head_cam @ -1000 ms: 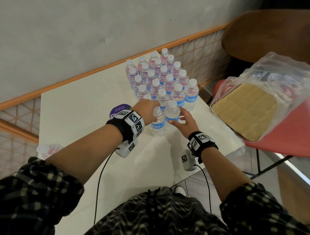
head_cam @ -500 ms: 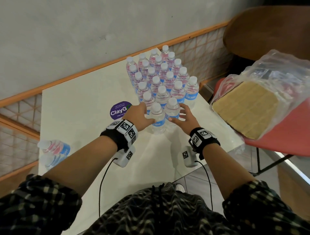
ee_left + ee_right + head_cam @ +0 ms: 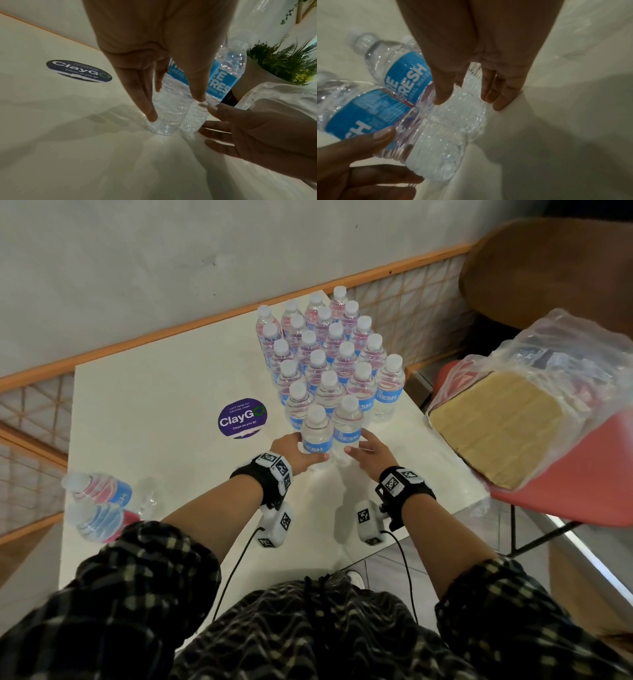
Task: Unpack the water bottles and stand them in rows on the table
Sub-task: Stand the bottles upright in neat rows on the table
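Several clear water bottles with blue labels stand in rows [image 3: 329,350] on the white table [image 3: 154,405]. At the near end stand two more. My left hand [image 3: 308,455] grips the front left bottle [image 3: 317,429] low on its body; in the left wrist view the thumb and fingers [image 3: 147,108] lie either side of it [image 3: 167,119]. My right hand [image 3: 358,445] is open, its straight fingers touching the front right bottle [image 3: 348,419] near the base. In the right wrist view that bottle [image 3: 406,75] sits between thumb and fingers [image 3: 498,97].
Two more bottles [image 3: 97,493] lie on their sides at the table's left edge. A purple ClayGo sticker [image 3: 242,417] marks the table. On a red chair [image 3: 582,491] to the right lies torn plastic wrap with a cardboard sheet [image 3: 507,422]. The table's right edge runs close to the rows.
My left hand has drawn back from the second row and taken hold of the front left bottle. The right hand has stayed at the front right bottle.
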Available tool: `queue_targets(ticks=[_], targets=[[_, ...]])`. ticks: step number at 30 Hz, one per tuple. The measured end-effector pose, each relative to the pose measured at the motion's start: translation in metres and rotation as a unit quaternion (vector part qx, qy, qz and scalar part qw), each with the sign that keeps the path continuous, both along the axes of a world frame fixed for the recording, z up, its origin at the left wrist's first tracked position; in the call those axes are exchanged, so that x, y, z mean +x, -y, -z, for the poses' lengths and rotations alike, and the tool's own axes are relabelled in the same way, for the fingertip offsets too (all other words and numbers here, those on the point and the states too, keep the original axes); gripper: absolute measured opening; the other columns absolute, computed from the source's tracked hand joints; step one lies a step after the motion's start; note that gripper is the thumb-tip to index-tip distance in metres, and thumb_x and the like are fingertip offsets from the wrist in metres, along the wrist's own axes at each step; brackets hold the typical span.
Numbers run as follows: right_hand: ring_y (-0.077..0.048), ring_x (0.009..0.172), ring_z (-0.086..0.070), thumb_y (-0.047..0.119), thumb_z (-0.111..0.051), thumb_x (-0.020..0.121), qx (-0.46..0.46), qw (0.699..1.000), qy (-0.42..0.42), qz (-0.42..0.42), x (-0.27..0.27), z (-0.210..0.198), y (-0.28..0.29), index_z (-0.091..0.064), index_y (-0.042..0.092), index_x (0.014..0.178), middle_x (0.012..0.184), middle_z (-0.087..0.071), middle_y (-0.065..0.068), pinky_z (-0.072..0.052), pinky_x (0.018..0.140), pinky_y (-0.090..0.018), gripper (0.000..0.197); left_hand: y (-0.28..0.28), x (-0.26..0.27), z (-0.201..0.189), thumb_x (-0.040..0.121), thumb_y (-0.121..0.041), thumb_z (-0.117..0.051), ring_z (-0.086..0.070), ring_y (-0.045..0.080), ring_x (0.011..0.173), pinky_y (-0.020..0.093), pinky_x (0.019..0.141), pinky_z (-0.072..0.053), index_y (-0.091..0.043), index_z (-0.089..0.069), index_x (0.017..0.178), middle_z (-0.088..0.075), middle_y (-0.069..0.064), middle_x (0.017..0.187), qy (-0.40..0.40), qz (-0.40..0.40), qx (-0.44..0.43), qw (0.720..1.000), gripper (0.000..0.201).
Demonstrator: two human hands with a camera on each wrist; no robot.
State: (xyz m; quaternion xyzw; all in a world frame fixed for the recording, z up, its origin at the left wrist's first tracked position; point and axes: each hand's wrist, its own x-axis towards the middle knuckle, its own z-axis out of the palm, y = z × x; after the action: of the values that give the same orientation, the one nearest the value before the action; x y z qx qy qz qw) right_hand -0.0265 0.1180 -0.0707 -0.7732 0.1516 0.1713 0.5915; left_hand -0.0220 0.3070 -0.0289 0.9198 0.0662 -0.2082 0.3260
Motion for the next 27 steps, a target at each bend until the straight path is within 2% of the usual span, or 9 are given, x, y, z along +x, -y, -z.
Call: queue_targets(ticks=[8,11,15,17,19,21,24,27], targets=[[-0.026,0.126,-0.047,0.028,-0.068,0.084,-0.004,1.000,0.000,0.016,0.000,-0.002,-0.005,-0.034,0.030,0.144,0.140,-0.045,-0.014,-0.042,0.105,-0.045,0.068,0.005,0.003,0.006,0.071,-0.054,-0.074,-0.068,0.024,0.095,0.032,0.086,-0.053,-0.017,-0.062,0.117,-0.072,0.008,0.102,0.034,-0.018,-0.009,0.999,0.061],[-0.025,0.127,-0.047,0.027,-0.069,0.084,-0.011,0.999,0.001,0.032,0.000,-0.004,-0.007,-0.035,0.030,0.143,0.140,-0.046,-0.012,-0.041,0.105,-0.045,0.068,0.006,0.003,0.008,0.071,-0.055,-0.073,-0.067,0.024,0.096,0.034,0.088,-0.053,-0.017,-0.060,0.118,-0.071,0.007,0.106,0.030,-0.014,0.001,0.999,0.062],[-0.024,0.127,-0.046,0.027,-0.068,0.085,-0.026,0.999,0.005,0.038,-0.002,-0.003,-0.008,-0.035,0.028,0.143,0.140,-0.047,-0.012,-0.040,0.103,-0.038,0.068,-0.002,0.000,-0.002,0.075,-0.053,-0.071,-0.064,0.026,0.105,0.034,0.092,-0.049,-0.011,-0.050,0.129,-0.063,0.006,0.121,-0.026,0.055,0.089,0.994,0.072],[-0.023,0.127,-0.047,0.028,-0.069,0.084,-0.040,0.999,0.009,0.035,-0.002,-0.001,-0.007,-0.033,0.026,0.144,0.139,-0.047,-0.012,-0.039,0.102,-0.035,0.070,-0.015,0.000,-0.017,0.080,-0.044,-0.069,-0.065,0.025,0.103,0.034,0.090,-0.050,-0.009,-0.052,0.126,-0.066,0.010,0.115,-0.049,0.084,0.131,0.987,0.061],[-0.024,0.126,-0.047,0.027,-0.069,0.084,-0.048,0.998,0.010,0.033,-0.002,0.002,-0.007,-0.031,0.024,0.145,0.138,-0.047,-0.012,-0.038,0.101,-0.035,0.073,-0.042,0.003,-0.035,0.084,-0.031,-0.064,-0.064,0.026,0.102,0.034,0.090,-0.051,-0.011,-0.060,0.118,-0.068,0.011,0.113,-0.009,0.042,0.121,0.992,0.039],[-0.024,0.125,-0.047,0.023,-0.071,0.083,-0.044,0.998,0.013,0.041,-0.003,0.005,-0.008,-0.031,0.023,0.145,0.137,-0.047,-0.012,-0.038,0.100,-0.034,0.074,-0.078,0.004,-0.052,0.087,-0.021,-0.057,-0.061,0.028,0.106,0.031,0.091,-0.048,-0.014,-0.066,0.110,-0.065,0.009,0.118,0.080,-0.063,0.102,0.990,0.025],[-0.025,0.117,-0.052,0.018,-0.073,0.080,-0.038,0.997,0.011,0.060,-0.006,0.012,-0.011,-0.036,0.021,0.140,0.133,-0.051,-0.012,-0.041,0.099,-0.036,0.070,-0.137,-0.003,-0.076,0.089,-0.015,-0.051,-0.057,0.031,0.110,0.035,0.092,-0.047,-0.015,-0.067,0.107,-0.063,0.010,0.120,0.184,-0.189,0.125,0.956,0.024],[-0.024,0.098,-0.056,0.016,-0.074,0.079,-0.045,0.996,-0.001,0.081,-0.008,0.017,-0.011,-0.044,0.018,0.127,0.123,-0.057,-0.012,-0.045,0.095,-0.039,0.057,-0.193,-0.014,-0.093,0.088,-0.018,-0.052,-0.050,0.036,0.116,0.047,0.094,-0.047,-0.019,-0.066,0.108,-0.054,0.013,0.125,0.191,-0.247,0.238,0.920,0.024]])
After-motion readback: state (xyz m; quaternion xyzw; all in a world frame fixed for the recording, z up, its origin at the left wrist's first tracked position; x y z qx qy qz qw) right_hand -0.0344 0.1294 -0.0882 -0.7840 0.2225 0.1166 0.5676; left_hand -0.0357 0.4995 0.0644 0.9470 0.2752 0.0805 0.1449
